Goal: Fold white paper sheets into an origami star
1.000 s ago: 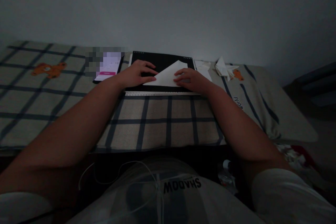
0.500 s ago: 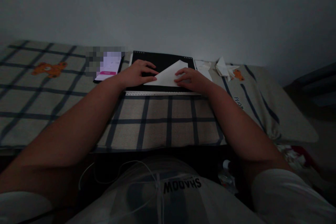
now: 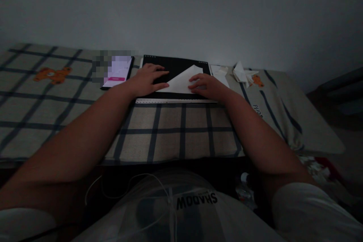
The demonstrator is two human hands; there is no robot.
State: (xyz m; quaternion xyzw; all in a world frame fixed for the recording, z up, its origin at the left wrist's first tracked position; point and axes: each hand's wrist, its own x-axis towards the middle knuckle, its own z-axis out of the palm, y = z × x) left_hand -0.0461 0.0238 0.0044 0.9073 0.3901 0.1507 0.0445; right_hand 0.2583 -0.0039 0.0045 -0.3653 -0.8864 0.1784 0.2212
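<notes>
A folded sheet of white paper (image 3: 183,79) with a pointed top lies on a black board (image 3: 172,65) that has small holes along its far edge. My left hand (image 3: 148,79) rests at the paper's left end, fingers spread, its thumb on the paper's sloping edge. On the paper's right part lies my right hand (image 3: 208,85), with the fingertips resting on the sheet and the fingers loosely apart. The palms hide part of the board and the paper's right end.
A lit phone (image 3: 117,72) lies left of the board. Folded white paper pieces (image 3: 240,73) sit to the right, by the wall. The checked tablecloth (image 3: 170,132) covers the table. Below its edge, a plastic bottle (image 3: 245,189) and a white cable (image 3: 136,176) show.
My left hand has shifted very slightly left, and its fingers lie a little flatter. My right hand and the paper look the same.
</notes>
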